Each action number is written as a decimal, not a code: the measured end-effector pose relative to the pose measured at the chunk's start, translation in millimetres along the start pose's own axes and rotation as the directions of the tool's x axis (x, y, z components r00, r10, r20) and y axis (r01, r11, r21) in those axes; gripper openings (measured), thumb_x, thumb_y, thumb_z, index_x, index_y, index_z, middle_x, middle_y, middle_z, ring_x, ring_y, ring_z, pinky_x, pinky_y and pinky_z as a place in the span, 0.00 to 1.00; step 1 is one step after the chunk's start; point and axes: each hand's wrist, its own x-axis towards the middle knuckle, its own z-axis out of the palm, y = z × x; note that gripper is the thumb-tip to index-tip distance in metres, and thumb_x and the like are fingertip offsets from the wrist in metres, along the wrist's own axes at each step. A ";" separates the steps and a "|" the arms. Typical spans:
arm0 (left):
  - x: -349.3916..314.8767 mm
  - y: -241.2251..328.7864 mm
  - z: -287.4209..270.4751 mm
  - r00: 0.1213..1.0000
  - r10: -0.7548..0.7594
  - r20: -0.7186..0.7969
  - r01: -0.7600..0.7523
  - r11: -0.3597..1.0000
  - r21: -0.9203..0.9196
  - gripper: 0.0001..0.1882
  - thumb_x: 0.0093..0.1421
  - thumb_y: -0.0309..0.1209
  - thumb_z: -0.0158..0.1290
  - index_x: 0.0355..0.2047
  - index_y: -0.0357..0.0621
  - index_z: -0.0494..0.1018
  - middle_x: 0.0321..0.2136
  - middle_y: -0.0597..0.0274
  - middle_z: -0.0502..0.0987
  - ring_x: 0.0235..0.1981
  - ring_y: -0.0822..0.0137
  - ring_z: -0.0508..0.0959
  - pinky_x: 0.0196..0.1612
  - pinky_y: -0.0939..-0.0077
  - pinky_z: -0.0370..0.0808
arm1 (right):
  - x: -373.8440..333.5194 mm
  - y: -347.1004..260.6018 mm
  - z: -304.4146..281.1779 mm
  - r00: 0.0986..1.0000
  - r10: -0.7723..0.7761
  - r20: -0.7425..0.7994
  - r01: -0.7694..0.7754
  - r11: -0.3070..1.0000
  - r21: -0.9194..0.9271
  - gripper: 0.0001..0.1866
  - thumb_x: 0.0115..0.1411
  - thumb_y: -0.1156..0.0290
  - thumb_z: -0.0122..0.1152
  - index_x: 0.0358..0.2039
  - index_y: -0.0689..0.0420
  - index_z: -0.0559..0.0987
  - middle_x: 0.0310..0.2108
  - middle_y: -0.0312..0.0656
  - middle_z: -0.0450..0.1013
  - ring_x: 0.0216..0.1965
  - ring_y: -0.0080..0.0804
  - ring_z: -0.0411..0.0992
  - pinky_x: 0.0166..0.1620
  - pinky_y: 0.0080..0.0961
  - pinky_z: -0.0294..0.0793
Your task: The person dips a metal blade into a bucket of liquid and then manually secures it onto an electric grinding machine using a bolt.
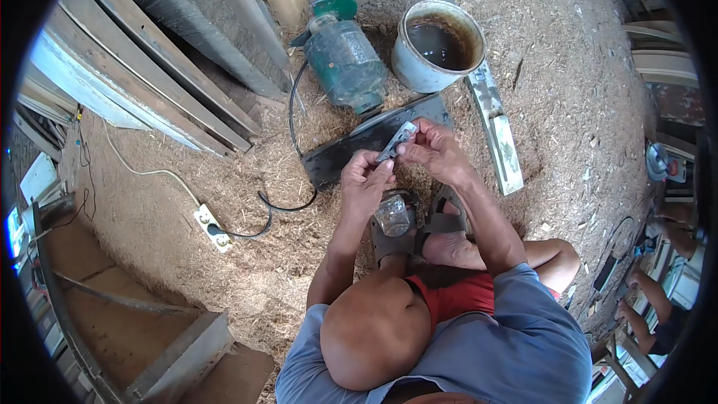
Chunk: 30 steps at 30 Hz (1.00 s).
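A small, flat, greyish metal piece (pixel 396 141) is pinched between both my hands, tilted up to the right. My left hand (pixel 363 178) grips its lower left end with thumb and fingers. At its upper right end, my right hand (pixel 440 151) closes on it, thumb uppermost. Just beyond lies a dark board (pixel 329 164), partly hidden by my hands. Behind that is a green motor-like machine (pixel 346 62) with a black cable. A clear glass jar (pixel 392 215) is below my hands, beside my sandalled feet.
A whitish bucket (pixel 419 67) of dark liquid stands right of the machine. Past it, a long narrow bar (pixel 502 146) lies on shavings-strewn ground. A white power strip (pixel 212 227) is at left, its cords crossing the ground. Planks (pixel 142 45) lean upper left; another person's limbs show far right.
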 end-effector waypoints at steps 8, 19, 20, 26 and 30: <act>-2.3 2.6 -14.8 0.998 -0.037 0.045 0.024 0.964 0.265 0.05 0.57 0.23 0.59 0.30 0.38 0.72 0.24 0.69 0.74 0.25 0.82 0.72 0.27 0.84 0.70 | -2.2 11.5 -3.9 0.992 0.093 -0.090 -0.101 0.991 -0.093 0.14 0.61 0.61 0.63 0.29 0.59 0.76 0.21 0.33 0.72 0.22 0.15 0.66 0.27 0.16 0.67; -3.3 -8.9 -13.8 0.995 -0.021 0.095 -0.001 0.975 0.224 0.08 0.61 0.18 0.53 0.40 0.37 0.73 0.32 0.64 0.76 0.33 0.76 0.76 0.38 0.81 0.75 | -44.6 17.7 -24.0 0.929 0.364 0.060 -0.334 0.761 0.557 0.09 0.63 0.65 0.61 0.35 0.57 0.78 0.27 0.41 0.78 0.22 0.21 0.74 0.29 0.19 0.79; -2.6 -11.6 -11.0 0.996 -0.015 0.086 0.000 0.986 0.168 0.09 0.61 0.17 0.52 0.42 0.37 0.73 0.34 0.63 0.76 0.34 0.76 0.76 0.39 0.81 0.75 | -51.0 16.8 -23.6 0.934 0.350 0.077 -0.329 0.753 0.570 0.07 0.62 0.67 0.62 0.35 0.57 0.78 0.27 0.40 0.78 0.22 0.21 0.74 0.29 0.19 0.79; 2.7 -31.6 19.7 0.992 0.000 0.130 0.016 0.993 -0.120 0.10 0.62 0.16 0.49 0.44 0.38 0.72 0.38 0.60 0.76 0.38 0.72 0.77 0.42 0.78 0.76 | -91.4 19.5 -10.5 0.977 0.212 -0.036 -0.156 0.813 0.560 0.09 0.58 0.76 0.65 0.38 0.56 0.76 0.29 0.38 0.77 0.24 0.21 0.74 0.32 0.18 0.78; -0.8 -39.4 36.4 0.968 -0.146 0.202 0.188 0.960 -0.206 0.09 0.63 0.16 0.48 0.42 0.38 0.72 0.36 0.60 0.77 0.36 0.71 0.77 0.38 0.78 0.77 | -107.6 18.3 -3.5 0.980 0.094 -0.178 0.022 0.829 0.558 0.08 0.58 0.75 0.65 0.37 0.58 0.75 0.29 0.38 0.76 0.26 0.22 0.75 0.32 0.17 0.77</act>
